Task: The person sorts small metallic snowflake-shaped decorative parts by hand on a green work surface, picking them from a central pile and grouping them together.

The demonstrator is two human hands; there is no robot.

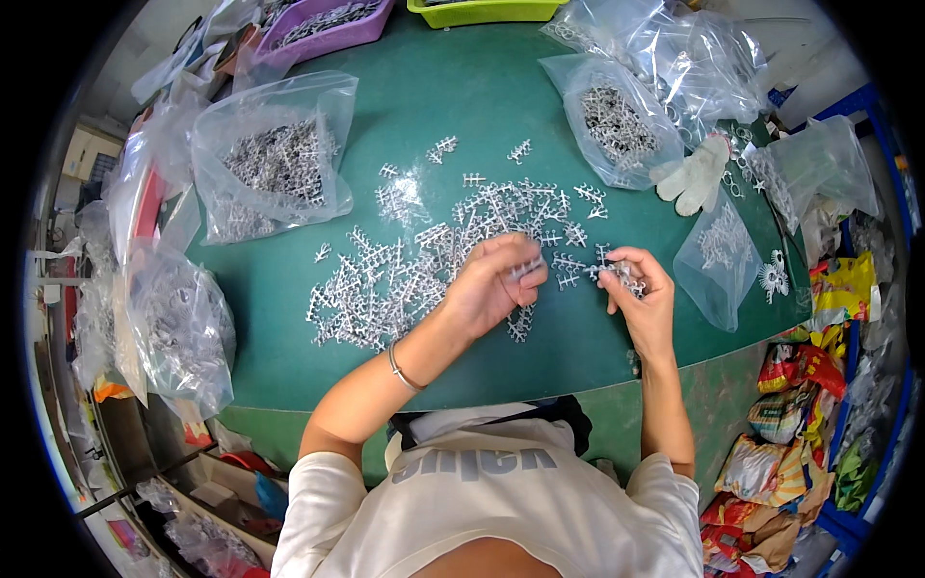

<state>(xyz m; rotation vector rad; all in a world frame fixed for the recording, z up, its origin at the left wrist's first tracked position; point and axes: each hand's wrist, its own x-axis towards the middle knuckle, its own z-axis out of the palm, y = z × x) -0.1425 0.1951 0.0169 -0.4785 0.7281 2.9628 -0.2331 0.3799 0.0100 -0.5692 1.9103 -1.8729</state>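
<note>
The right hand (647,294) is pinching small silvery branched pieces (631,279) between thumb and fingers; the left hand (487,287) is curling its fingers around another piece (525,268); a loose pile (472,220) is covering the middle of the green table (279,337); grey lettering (477,463) is running across the white shirt (511,511); printed packets (766,470) are crowding the lower right.

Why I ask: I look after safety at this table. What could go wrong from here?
The silvery pieces have prongs that might prick the bare left hand and right hand; a white glove lies off to the right, unworn. Heaped together, their branched shapes could tangle. A prong might also catch the bracelet.
</note>
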